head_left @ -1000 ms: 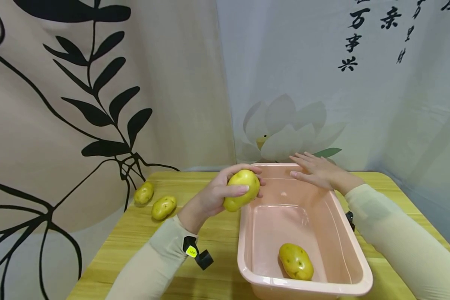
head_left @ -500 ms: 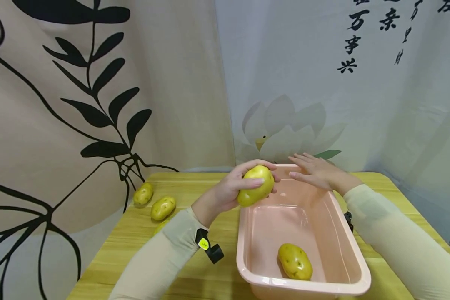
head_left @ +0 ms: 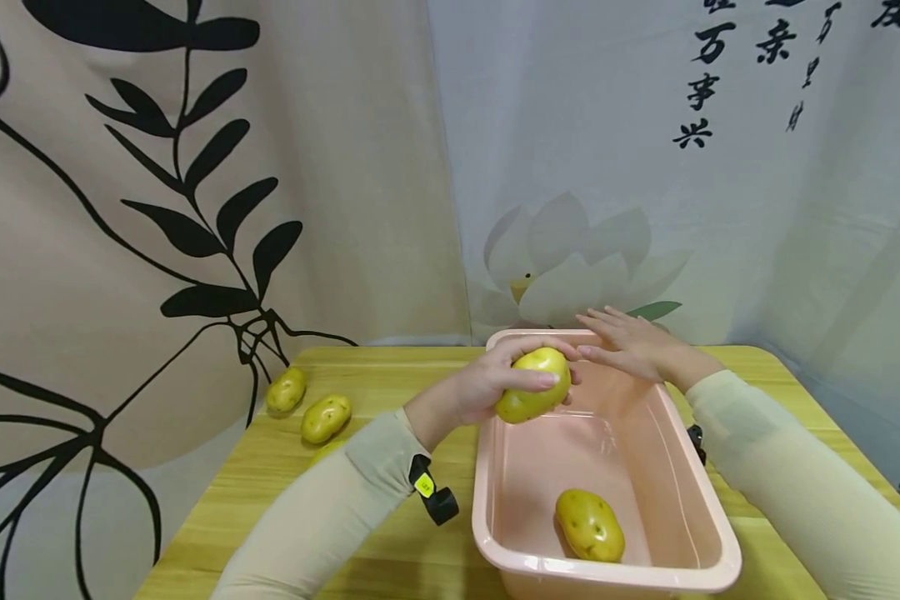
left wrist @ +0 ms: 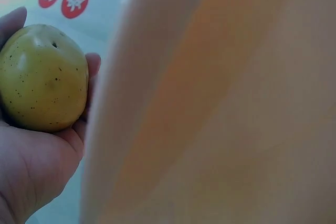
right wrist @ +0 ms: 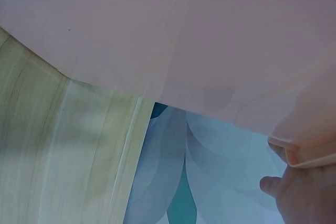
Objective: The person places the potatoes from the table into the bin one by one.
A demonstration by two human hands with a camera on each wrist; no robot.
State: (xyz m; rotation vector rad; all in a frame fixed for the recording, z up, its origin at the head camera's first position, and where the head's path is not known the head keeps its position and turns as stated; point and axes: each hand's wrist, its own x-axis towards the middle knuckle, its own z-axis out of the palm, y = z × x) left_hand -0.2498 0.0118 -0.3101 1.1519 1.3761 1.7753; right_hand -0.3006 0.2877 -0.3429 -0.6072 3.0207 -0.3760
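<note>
My left hand [head_left: 483, 387] grips a yellow potato [head_left: 547, 363] over the far left part of the pink plastic basin [head_left: 607, 570], thumb across its near side. In the left wrist view the fingers wrap the speckled potato [left wrist: 47, 82], beside the blurred basin wall [left wrist: 173, 129]. My right hand [head_left: 641, 346] lies with fingers extended at the basin's far right corner; the right wrist view has part of that hand [right wrist: 310, 198] at the rim. Another potato [head_left: 590, 525] lies on the basin floor near its front edge.
Two potatoes [head_left: 286, 390] [head_left: 326, 418] lie on the wooden table [head_left: 390, 375] at the left, with a third [head_left: 326, 452] partly hidden by the left sleeve. Printed curtains [head_left: 360, 167] hang directly behind the table. Each wrist wears a small black camera [head_left: 438, 504].
My left hand has carried the potato rightward, from the basin's left rim to over its inside. A potato behind the left sleeve has come partly into view. The right hand stays in place.
</note>
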